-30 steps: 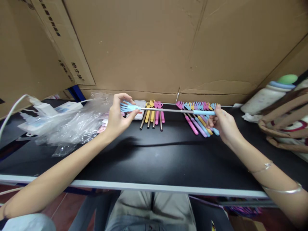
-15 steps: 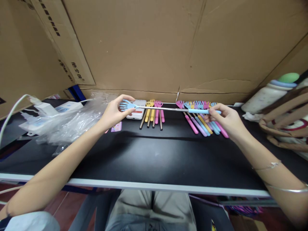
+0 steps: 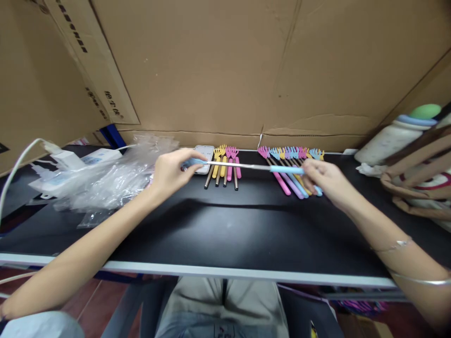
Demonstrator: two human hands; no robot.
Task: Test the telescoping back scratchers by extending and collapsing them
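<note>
A light-blue telescopic back scratcher hangs level above the black table, its metal rod drawn out. My left hand is closed on the claw head, which is mostly hidden by the fingers. At the other end, my right hand grips the blue handle near its tip. Behind the rod lie several yellow and pink back scratchers, side by side. A second row of mixed-colour back scratchers rests beneath and behind the right hand, handles toward me.
Crumpled clear plastic bags and a white power strip with cables lie at the left. A white phone-like device is behind my left hand. On the right stand a bottle and a brown bag. Cardboard walls the back.
The held back scratcher has turned, so its claw faces away more and its handle sits slightly lower. My right hand has closed further around the handle's end.
</note>
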